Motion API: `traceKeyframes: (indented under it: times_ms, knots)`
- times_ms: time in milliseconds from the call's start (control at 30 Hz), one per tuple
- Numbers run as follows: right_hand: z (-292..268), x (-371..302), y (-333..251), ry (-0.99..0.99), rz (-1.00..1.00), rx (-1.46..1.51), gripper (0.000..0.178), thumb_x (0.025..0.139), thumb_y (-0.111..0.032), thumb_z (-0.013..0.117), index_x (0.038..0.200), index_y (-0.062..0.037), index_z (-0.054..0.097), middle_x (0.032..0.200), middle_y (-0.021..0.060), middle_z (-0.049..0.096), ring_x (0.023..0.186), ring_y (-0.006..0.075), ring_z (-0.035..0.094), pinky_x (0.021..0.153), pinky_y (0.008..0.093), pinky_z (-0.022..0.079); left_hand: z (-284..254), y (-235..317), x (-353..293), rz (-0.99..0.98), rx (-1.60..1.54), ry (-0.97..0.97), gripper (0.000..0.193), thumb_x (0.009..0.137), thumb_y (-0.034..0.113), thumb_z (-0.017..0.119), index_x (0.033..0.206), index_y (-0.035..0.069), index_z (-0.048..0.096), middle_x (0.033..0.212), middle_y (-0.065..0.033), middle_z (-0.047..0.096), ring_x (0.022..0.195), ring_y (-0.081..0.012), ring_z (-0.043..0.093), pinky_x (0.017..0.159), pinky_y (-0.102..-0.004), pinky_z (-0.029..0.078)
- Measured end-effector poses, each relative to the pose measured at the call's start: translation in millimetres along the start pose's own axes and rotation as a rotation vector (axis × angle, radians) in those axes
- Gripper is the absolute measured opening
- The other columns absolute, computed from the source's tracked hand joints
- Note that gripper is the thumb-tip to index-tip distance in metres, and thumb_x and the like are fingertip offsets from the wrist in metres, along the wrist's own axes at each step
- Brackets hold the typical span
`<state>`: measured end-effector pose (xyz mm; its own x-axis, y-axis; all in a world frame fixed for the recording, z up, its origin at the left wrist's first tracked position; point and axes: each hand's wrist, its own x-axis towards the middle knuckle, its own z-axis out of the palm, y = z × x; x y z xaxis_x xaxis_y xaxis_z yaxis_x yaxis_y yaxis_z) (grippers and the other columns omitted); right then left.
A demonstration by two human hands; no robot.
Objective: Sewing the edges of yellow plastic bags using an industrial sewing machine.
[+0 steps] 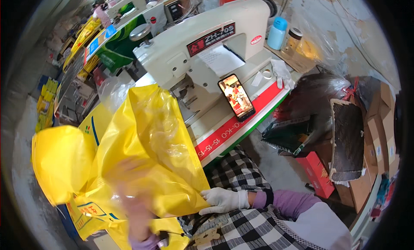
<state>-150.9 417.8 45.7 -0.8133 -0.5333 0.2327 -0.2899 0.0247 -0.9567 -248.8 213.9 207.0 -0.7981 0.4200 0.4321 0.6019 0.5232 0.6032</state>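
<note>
A large glossy yellow plastic bag (146, 142) spreads over my lap and up against the sewing machine (168, 60), its upper edge near the needle area. My right hand (225, 201), in a white glove, pinches the bag's lower right edge. Over the bag's lower middle, my left hand (131, 185) is smeared by motion, so its fingers cannot be made out. More of the yellow sheeting bulges out at the left, with printed parts below it. A lit phone (236, 97) lies on the machine's bed, right of the needle.
A written sheet of paper (220, 60) with a pen lies under the machine's arm. Behind stand a blue bottle (277, 33) and a jar (292, 41); a white glove (282, 73) lies at the table's right end. Cardboard (347, 140) and a red box (315, 174) stand at the right.
</note>
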Motion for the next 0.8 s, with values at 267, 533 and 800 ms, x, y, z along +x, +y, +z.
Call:
traceKeyframes:
  times_ms: [267,533,800]
  knots:
    - [-22.3,-23.0,-4.9,-0.034,0.001,-0.069,0.034,0.092,-0.032,0.063,0.081,-0.0004,0.062,0.079,0.0157,0.058,0.08,0.0343,0.057,0.071,0.0395,0.048,147.8,-185.9,65.0,-0.46,-1.01,0.078,0.054,0.104,0.032,0.038,0.148,0.001,0.03,0.147,-0.0133,0.041,0.135,-0.0223,0.041,0.111,-0.0348,0.034]
    - [-64.8,-6.0,-11.0,-0.323,0.206,-0.194,0.039,0.091,-0.042,0.062,0.094,-0.0044,0.071,0.085,0.0164,0.066,0.081,0.0323,0.064,0.071,0.0374,0.051,82.3,-158.9,43.1,-0.466,-0.455,-0.251,0.073,0.097,0.03,0.057,0.153,0.003,0.019,0.154,-0.0139,0.034,0.14,-0.0269,0.035,0.116,-0.0353,0.025]
    - [-73.4,146.8,41.9,0.411,0.053,-1.106,0.018,0.078,-0.031,0.067,0.081,-0.0137,0.07,0.091,0.0072,0.063,0.097,0.0265,0.055,0.088,0.0427,0.039,92.5,-129.2,21.2,-0.365,-0.257,-0.327,0.115,0.065,0.006,0.084,0.154,0.004,0.011,0.157,-0.0195,0.025,0.147,-0.0293,0.019,0.119,-0.0368,0.018]
